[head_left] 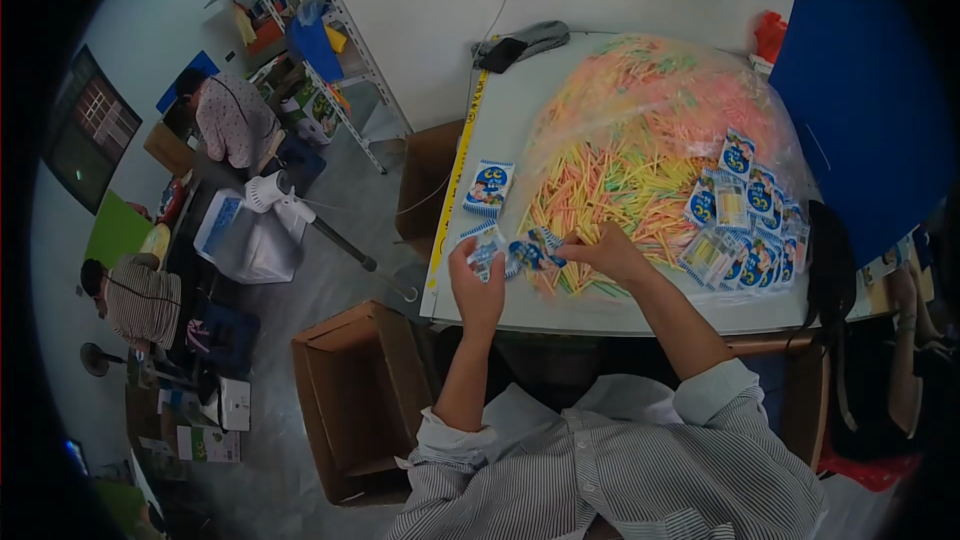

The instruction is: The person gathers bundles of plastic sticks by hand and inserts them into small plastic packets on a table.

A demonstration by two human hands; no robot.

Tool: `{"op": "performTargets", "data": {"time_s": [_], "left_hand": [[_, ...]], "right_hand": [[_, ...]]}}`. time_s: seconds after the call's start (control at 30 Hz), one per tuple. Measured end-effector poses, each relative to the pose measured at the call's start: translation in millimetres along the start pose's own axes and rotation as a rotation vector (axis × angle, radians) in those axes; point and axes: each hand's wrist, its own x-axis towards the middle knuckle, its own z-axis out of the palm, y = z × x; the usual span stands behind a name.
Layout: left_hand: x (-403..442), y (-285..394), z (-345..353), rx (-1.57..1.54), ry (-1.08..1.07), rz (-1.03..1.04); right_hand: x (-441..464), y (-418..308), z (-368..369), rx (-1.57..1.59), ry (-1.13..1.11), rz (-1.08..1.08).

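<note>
My left hand is closed on a small clear-and-blue packet at the table's front left. Right beside it, my right hand pinches a blue printed packet by its edge. Both packets meet or overlap between my hands; I cannot tell whether they are joined. Yellow sticks seem to show by my right fingers, perhaps from the heap behind. Under and beyond that hand spreads a heap of thin pastel sticks in a large clear plastic bag. Another blue-and-white packet lies left of the bag.
Several filled packets are piled on the bag's right side. A blue panel stands at the right, near another person's arm. Cardboard boxes stand on the floor left. A fan and two people at work are farther left.
</note>
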Motion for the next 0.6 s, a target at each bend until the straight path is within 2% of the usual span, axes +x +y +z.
{"op": "performTargets", "data": {"time_s": [0.03,0.1,0.17,0.2,0.23,0.27,0.3,0.37,0.4,0.47,0.5,0.57,0.6], "left_hand": [[-4.1,11.6,-4.8,0.093,0.07,0.097],[-14.8,33.2,-3.1,0.009,0.012,0.098],[-29.7,44.4,2.9,-0.067,-0.041,0.068],[-32.5,48.4,7.6,-0.166,-0.096,-0.041],[-33.8,50.5,12.5,-0.267,-0.148,-0.148],[-34.9,47.0,18.1,-0.361,-0.101,-0.17],[-35.4,37.4,20.7,-0.358,-0.096,-0.182],[-37.4,19.4,24.1,-0.526,-0.159,-0.386],[-36.8,18.9,24.2,-0.528,-0.158,-0.391],[-37.0,19.3,22.5,-0.639,-0.197,-0.573],[-36.8,19.5,20.3,-0.638,-0.194,-0.582],[-36.4,20.9,16.0,-0.402,-0.2,-0.378],[-37.3,21.6,16.2,-0.4,-0.201,-0.386]], "right_hand": [[0.3,-1.0,-0.7,-0.095,0.017,-0.043],[1.1,-1.5,1.2,-0.189,0.034,-0.08],[-1.2,2.0,12.5,-0.392,0.154,-0.369],[-3.8,1.9,18.5,-0.393,0.14,-0.36],[-7.7,0.7,24.7,-0.507,0.179,-0.468],[-11.6,0.8,30.5,-0.62,0.219,-0.577],[-15.3,2.9,36.0,-0.619,0.207,-0.57],[-23.1,8.1,44.3,-0.724,0.207,-0.629],[-23.1,13.1,45.7,-0.726,0.203,-0.624],[-21.8,26.7,48.2,-0.55,0.241,-0.604],[-22.3,27.7,47.6,-0.55,0.235,-0.597],[-20.8,28.1,44.8,-0.205,0.198,-0.248],[-19.0,31.2,46.5,-0.204,0.196,-0.24]]}}
